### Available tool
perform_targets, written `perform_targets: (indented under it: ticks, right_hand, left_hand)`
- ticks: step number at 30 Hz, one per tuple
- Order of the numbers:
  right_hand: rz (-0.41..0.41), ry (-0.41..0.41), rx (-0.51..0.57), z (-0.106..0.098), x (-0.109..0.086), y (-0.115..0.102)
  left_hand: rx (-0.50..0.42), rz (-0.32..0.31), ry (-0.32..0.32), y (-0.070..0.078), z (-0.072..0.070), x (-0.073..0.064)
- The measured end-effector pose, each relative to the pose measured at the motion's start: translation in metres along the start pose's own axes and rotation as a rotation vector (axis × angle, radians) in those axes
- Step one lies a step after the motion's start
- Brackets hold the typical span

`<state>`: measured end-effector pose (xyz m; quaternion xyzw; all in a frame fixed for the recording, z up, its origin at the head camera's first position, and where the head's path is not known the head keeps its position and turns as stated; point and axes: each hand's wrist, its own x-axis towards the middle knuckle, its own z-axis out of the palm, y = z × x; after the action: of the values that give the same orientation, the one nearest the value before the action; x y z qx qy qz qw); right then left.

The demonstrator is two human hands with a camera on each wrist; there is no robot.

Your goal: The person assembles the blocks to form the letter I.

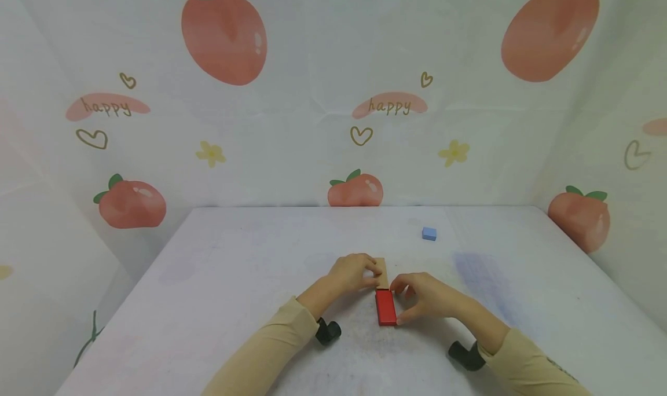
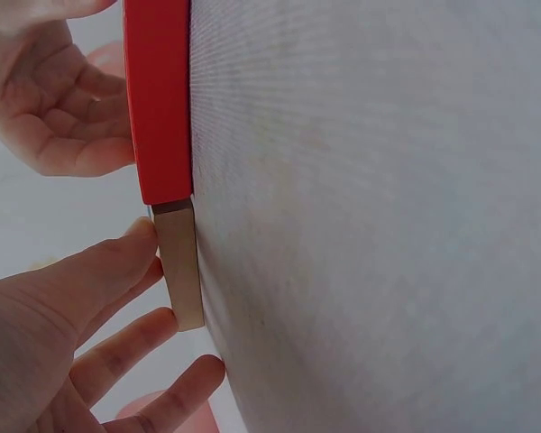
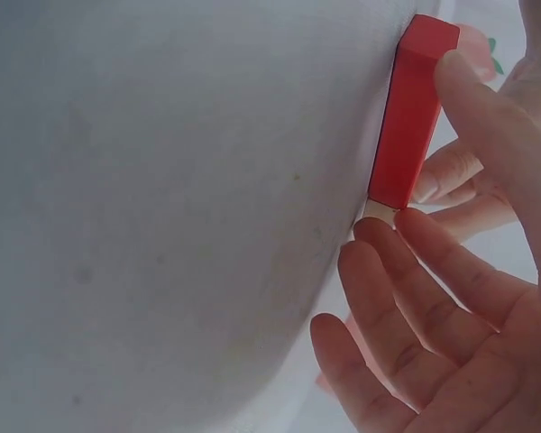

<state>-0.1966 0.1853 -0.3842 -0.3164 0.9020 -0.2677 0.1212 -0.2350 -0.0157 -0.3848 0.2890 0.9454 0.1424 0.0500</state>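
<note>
A red block (image 1: 386, 308) lies on the table, its far end against a plain wooden block (image 1: 382, 273); the two form a line pointing away from the person. From the left, the left hand (image 1: 356, 271) holds the wooden block, its thumb (image 2: 131, 244) close to the joint and a finger at the far end. On the other side, the right hand (image 1: 428, 295) spans the length of the red block, with the thumb (image 3: 464, 86) at its near end and the index fingertip by the joint. The right hand's other fingers extend past the red block.
A small blue block (image 1: 429, 234) sits farther back on the white table (image 1: 250, 257), right of the two joined blocks. A fruit-print cloth (image 1: 307, 83) hangs behind the table and along its sides. Dark wrist cameras (image 1: 328, 331) are strapped under both wrists.
</note>
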Motion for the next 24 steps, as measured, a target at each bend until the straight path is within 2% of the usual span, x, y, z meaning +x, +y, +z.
perform_targets:
  ticks: [10, 24]
  right_hand:
    - [-0.026, 0.0, -0.011, -0.0004, 0.0007, -0.0024]
    - [-0.035, 0.013, -0.024, -0.0001, 0.0018, -0.0018]
  left_hand:
    - [-0.03, -0.018, -0.008, 0.0001, -0.0003, 0.0007]
    - [-0.033, -0.007, 0.005, -0.0005, -0.0002, 0.0006]
